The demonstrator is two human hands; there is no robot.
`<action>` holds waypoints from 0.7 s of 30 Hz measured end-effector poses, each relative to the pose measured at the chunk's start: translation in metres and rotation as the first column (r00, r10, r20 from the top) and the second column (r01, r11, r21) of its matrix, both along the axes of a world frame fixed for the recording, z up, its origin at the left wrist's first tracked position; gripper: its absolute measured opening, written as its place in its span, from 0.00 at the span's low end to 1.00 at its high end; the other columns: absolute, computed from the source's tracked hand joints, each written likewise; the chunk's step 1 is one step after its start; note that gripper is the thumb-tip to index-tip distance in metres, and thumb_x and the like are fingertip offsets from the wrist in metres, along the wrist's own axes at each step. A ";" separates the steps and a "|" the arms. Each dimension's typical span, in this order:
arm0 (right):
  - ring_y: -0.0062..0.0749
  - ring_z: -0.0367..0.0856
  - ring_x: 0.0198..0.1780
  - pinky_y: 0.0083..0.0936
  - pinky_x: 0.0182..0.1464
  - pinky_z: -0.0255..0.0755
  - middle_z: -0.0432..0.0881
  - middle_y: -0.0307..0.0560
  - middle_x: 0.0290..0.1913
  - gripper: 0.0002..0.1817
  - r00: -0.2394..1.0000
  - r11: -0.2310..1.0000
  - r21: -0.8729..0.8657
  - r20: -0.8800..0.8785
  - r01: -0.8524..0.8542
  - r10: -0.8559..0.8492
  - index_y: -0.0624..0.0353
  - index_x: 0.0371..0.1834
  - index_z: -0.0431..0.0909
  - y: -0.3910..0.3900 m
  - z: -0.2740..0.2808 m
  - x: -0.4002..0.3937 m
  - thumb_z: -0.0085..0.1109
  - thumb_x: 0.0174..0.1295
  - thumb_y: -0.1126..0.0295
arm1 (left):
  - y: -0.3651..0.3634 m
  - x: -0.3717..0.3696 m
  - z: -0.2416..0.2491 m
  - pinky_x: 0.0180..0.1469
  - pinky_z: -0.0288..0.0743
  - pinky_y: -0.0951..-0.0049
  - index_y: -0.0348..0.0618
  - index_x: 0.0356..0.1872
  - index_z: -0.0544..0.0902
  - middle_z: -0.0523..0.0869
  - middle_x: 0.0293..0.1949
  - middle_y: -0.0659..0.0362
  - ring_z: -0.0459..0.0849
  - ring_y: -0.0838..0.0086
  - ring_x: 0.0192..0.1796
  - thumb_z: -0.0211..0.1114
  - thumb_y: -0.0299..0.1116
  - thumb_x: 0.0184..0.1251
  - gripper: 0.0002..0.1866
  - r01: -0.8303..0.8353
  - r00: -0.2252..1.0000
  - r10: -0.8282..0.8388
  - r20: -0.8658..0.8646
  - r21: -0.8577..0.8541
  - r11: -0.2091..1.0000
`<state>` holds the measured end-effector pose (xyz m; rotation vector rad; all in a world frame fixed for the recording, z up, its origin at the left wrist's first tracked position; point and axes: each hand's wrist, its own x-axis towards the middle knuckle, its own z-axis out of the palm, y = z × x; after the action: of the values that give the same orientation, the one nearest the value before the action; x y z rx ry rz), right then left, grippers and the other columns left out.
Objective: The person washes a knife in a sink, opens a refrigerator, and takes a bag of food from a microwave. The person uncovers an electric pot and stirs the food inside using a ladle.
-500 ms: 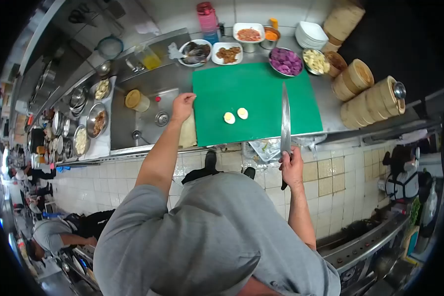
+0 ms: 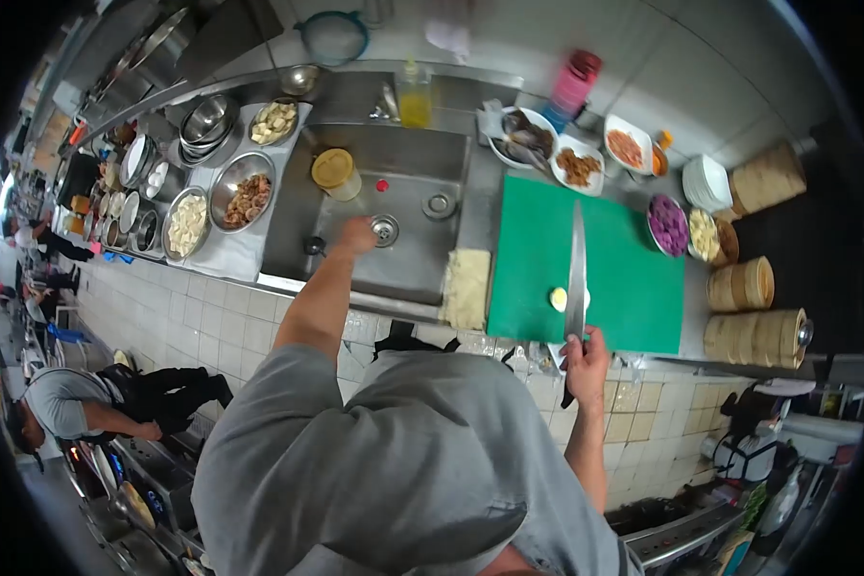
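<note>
My right hand (image 2: 584, 355) grips the dark handle of a long knife (image 2: 577, 264), whose blade points away from me over the green cutting board (image 2: 634, 278). Beside the blade lies one egg half (image 2: 558, 299); a second piece is mostly hidden behind the blade. My left hand (image 2: 357, 236) is over the steel sink (image 2: 403, 154), near its drain; its fingers are blurred. A lidded tub (image 2: 337, 175) and a small red object (image 2: 382, 185) are in the sink. A folded cloth (image 2: 467, 288) lies between sink and board.
Bowls of purple chunks (image 2: 668, 225) and pale chunks (image 2: 704, 235) stand right of the board, near bamboo steamers (image 2: 754, 340). Bowls of meat (image 2: 243, 190) and white pieces (image 2: 186, 224) stand left of the sink. Another person (image 2: 77, 403) is at the lower left.
The view has shifted left, showing more of the sink. My left hand has moved from the board's left edge to over the sink. The knife is still in my right hand, now beside the egg halves.
</note>
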<state>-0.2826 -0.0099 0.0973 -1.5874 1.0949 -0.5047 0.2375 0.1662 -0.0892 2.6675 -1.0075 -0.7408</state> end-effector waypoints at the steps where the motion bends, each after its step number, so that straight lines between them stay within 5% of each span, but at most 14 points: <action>1: 0.18 0.74 0.22 0.19 0.22 0.68 0.79 0.41 0.27 0.11 0.999 0.997 0.065 0.007 -0.040 0.040 0.61 0.53 0.71 0.007 0.002 0.020 0.53 0.70 0.75 | -0.006 0.008 0.009 0.62 0.75 0.58 0.39 0.65 0.76 0.84 0.54 0.40 0.82 0.47 0.58 0.72 0.39 0.56 0.34 -0.013 1.000 0.013 -0.005 -0.015 1.000; 4: 0.19 0.75 0.25 0.20 0.26 0.70 0.81 0.43 0.33 0.16 0.962 0.945 0.206 0.155 -0.255 0.226 0.60 0.57 0.71 0.027 0.009 0.076 0.51 0.67 0.81 | -0.045 0.040 0.023 0.65 0.72 0.57 0.39 0.69 0.70 0.82 0.58 0.40 0.79 0.48 0.63 0.72 0.43 0.57 0.39 -0.113 0.990 0.132 0.043 -0.297 0.948; 7: 0.22 0.77 0.26 0.20 0.29 0.73 0.82 0.42 0.33 0.21 0.961 0.861 0.428 0.149 -0.275 0.233 0.61 0.62 0.73 0.049 0.020 0.130 0.53 0.65 0.83 | -0.105 0.091 0.027 0.68 0.69 0.54 0.38 0.69 0.71 0.78 0.62 0.38 0.76 0.47 0.66 0.73 0.47 0.58 0.40 -0.175 0.959 0.268 0.091 -0.554 0.814; 9: 0.22 0.77 0.26 0.21 0.29 0.74 0.81 0.42 0.32 0.22 0.960 0.855 0.442 0.054 -0.270 0.275 0.62 0.63 0.72 0.062 0.033 0.168 0.55 0.66 0.80 | -0.148 0.112 0.054 0.68 0.68 0.54 0.36 0.66 0.73 0.77 0.63 0.38 0.75 0.48 0.66 0.73 0.49 0.58 0.38 -0.031 0.876 0.326 0.356 -0.632 0.774; 11: 0.21 0.76 0.26 0.23 0.29 0.73 0.81 0.41 0.31 0.22 0.949 0.878 0.396 -0.048 -0.269 0.313 0.63 0.64 0.71 0.070 0.038 0.192 0.57 0.66 0.76 | -0.167 0.129 0.096 0.66 0.70 0.55 0.35 0.60 0.76 0.81 0.56 0.42 0.79 0.51 0.60 0.72 0.50 0.59 0.34 -0.149 0.911 0.274 0.308 -0.374 0.916; 13: 0.21 0.76 0.26 0.23 0.29 0.73 0.80 0.40 0.30 0.24 0.906 0.914 0.196 -0.170 -0.354 0.388 0.63 0.66 0.71 0.074 0.027 0.202 0.58 0.67 0.73 | -0.178 0.150 0.087 0.64 0.72 0.58 0.39 0.55 0.79 0.83 0.53 0.46 0.80 0.53 0.59 0.69 0.49 0.62 0.28 -0.177 0.907 0.271 0.322 -0.293 0.940; 16: 0.27 0.78 0.28 0.28 0.33 0.73 0.82 0.46 0.30 0.26 0.876 0.881 0.248 -0.173 -0.403 0.449 0.64 0.66 0.72 0.068 0.025 0.217 0.57 0.63 0.72 | -0.175 0.184 0.057 0.61 0.75 0.57 0.38 0.52 0.80 0.86 0.49 0.46 0.83 0.53 0.55 0.65 0.47 0.65 0.23 -0.186 0.895 0.315 0.317 -0.378 0.907; 18: 0.20 0.76 0.25 0.23 0.28 0.72 0.81 0.39 0.29 0.26 0.861 0.853 0.315 -0.165 -0.415 0.480 0.62 0.68 0.70 0.059 0.027 0.231 0.58 0.66 0.73 | -0.175 0.193 0.072 0.61 0.75 0.57 0.37 0.50 0.81 0.86 0.47 0.45 0.84 0.52 0.54 0.64 0.47 0.65 0.23 -0.188 0.936 0.273 0.223 -0.341 0.921; 19: 0.20 0.76 0.25 0.23 0.28 0.72 0.81 0.39 0.29 0.26 0.868 0.870 0.288 -0.187 -0.399 0.460 0.62 0.68 0.71 0.055 0.019 0.238 0.58 0.66 0.72 | -0.170 0.193 0.078 0.60 0.75 0.56 0.35 0.49 0.82 0.87 0.45 0.43 0.84 0.51 0.52 0.63 0.48 0.66 0.24 -0.191 0.964 0.237 0.124 -0.297 0.935; 21: 0.23 0.79 0.28 0.26 0.31 0.75 0.82 0.44 0.30 0.29 0.829 0.876 0.200 -0.284 -0.440 0.481 0.61 0.69 0.70 0.045 0.001 0.256 0.60 0.62 0.70 | -0.168 0.205 0.057 0.58 0.76 0.56 0.35 0.49 0.82 0.87 0.44 0.43 0.85 0.51 0.51 0.65 0.47 0.65 0.23 -0.132 0.959 0.209 0.191 -0.351 0.927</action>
<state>-0.0270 0.0346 0.0984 -1.7864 0.9087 0.1608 0.4426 -0.0021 -0.0320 2.5289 -0.8431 -0.2078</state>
